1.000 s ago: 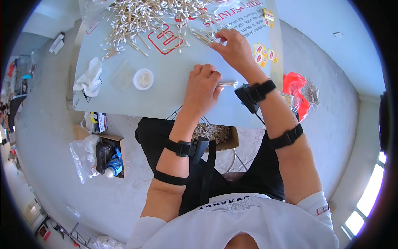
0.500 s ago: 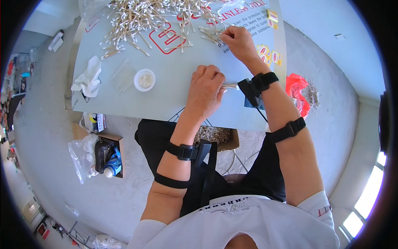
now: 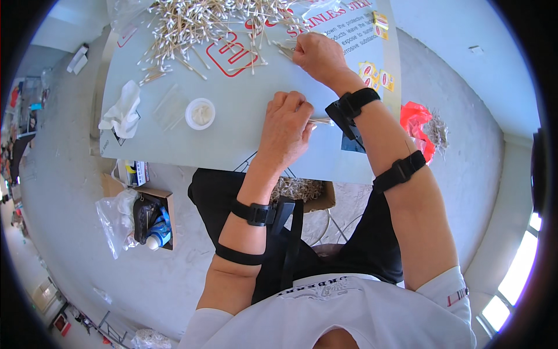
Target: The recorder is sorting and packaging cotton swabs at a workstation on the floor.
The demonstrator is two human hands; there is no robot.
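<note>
Head view, left hand (image 3: 288,127): gripping cotton swabs (image 3: 322,121).
Right hand (image 3: 319,57): curled beside loose swabs (image 3: 284,50), contents unclear.
Swab heap (image 3: 192,29): beyond left hand.

With the clock centred on the view, the cotton swabs (image 3: 192,29) heaped at eleven o'clock have matt, fluffy white tips on smooth, pale sticks that look wooden. The counter (image 3: 157,146) looks smooth, with a soft sheen. At ten, the tissue (image 3: 123,110) is creased, matt paper; at two, the red bag (image 3: 414,119) is shiny, crinkled plastic. The floor (image 3: 64,203) at nine looks like matt concrete.
</note>
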